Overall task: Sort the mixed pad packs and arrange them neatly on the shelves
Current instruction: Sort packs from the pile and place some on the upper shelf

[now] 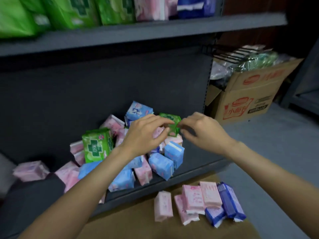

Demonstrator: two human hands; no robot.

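A mixed heap of pink, light blue and green pad packs (160, 163) lies on the lower shelf (189, 171). Above the heap, both hands hold a small green pack (171, 119). My left hand (146, 133) pinches its left side between thumb and fingers. My right hand (202, 130) pinches its right edge. A larger green pack (96, 144) stands in the heap to the left. On brown cardboard (138, 223) on the floor lie pink packs (195, 199) and dark blue packs (227, 204) side by side.
The upper shelf (138, 31) holds green packs (60, 12), pink packs (151, 7) and a dark blue pack (195, 6). An open cardboard box (245, 94) full of wrapped goods stands on the grey floor to the right of the shelf unit.
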